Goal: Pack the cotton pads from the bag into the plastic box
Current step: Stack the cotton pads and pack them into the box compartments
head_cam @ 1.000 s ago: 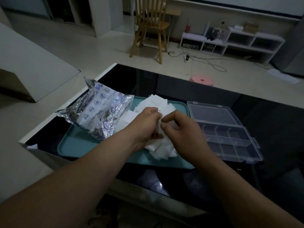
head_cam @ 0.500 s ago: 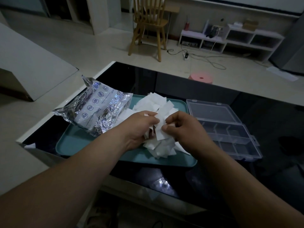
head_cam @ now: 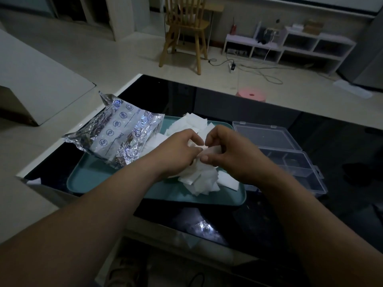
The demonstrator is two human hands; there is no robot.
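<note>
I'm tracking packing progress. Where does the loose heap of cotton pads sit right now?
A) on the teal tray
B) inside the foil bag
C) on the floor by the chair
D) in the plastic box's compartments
A: the cotton pads lie heaped on the teal tray, and the compartments of the plastic box look empty.

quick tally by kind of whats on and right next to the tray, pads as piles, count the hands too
foil bag: 1
teal tray: 1
clear plastic box: 1, lid open
cotton pad pile: 1, pads overlap too much to count singly
hands: 2, left hand and right hand, both pinching pads
total: 6
</note>
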